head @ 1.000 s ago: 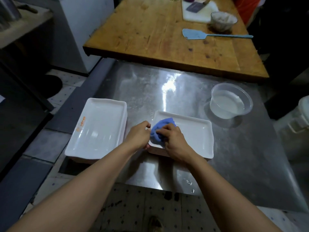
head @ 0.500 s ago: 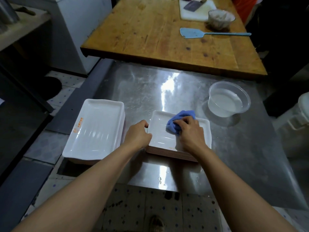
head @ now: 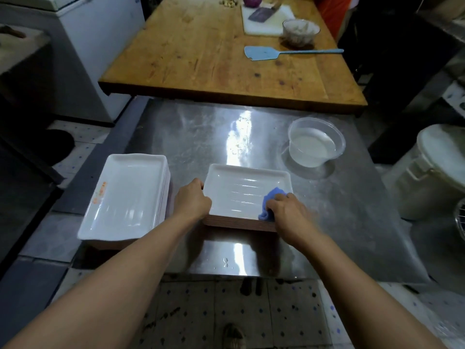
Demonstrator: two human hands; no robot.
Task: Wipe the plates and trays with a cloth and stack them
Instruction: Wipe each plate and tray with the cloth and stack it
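Observation:
A stack of white rectangular trays [head: 239,190] with pinkish undersides sits at the front middle of the steel table. My left hand [head: 192,201] grips the top tray's left edge. My right hand [head: 289,214] holds a crumpled blue cloth [head: 270,202] and presses it on the tray's near right corner. A second stack of white trays [head: 128,195], with an orange mark on its left rim, stands to the left and hangs over the table's edge.
A clear plastic tub of water [head: 315,142] stands at the right back of the steel table [head: 201,137]. Behind it a wooden table [head: 214,54] carries a blue spatula [head: 276,52], a bowl and a cutting board. A white bucket [head: 437,172] stands at the right.
My right hand has dragged the blue cloth from the tray's left end across to its near right corner. My left hand has stayed on the left edge.

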